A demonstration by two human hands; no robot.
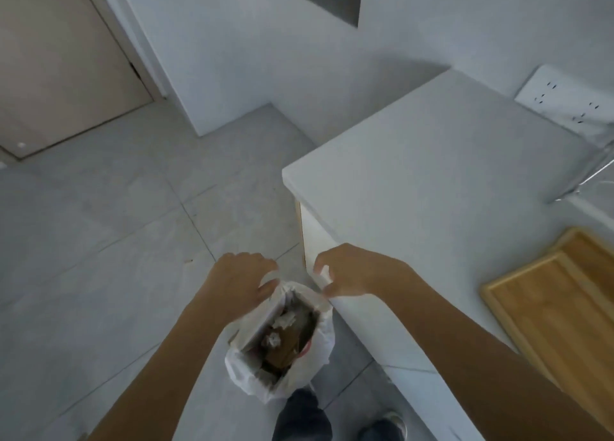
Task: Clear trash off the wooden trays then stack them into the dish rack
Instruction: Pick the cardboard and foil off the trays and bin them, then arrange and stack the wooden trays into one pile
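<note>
Standing over a lined trash bin (282,337) on the floor, a person is pinching the white bag's rim with both hands: the left hand (244,279) curled on the bin's left edge, the right hand (352,276) gripping the liner beside the counter (432,175) corner. Crumpled paper and brown scraps are lying inside. Right of the bin, wooden trays (558,307) are resting stacked on the counter.

White bag (324,337) under my fingers, brown and white trash (282,337) inside; tan wooden trays (561,311) right; pale grey floor tiles (109,228).
</note>
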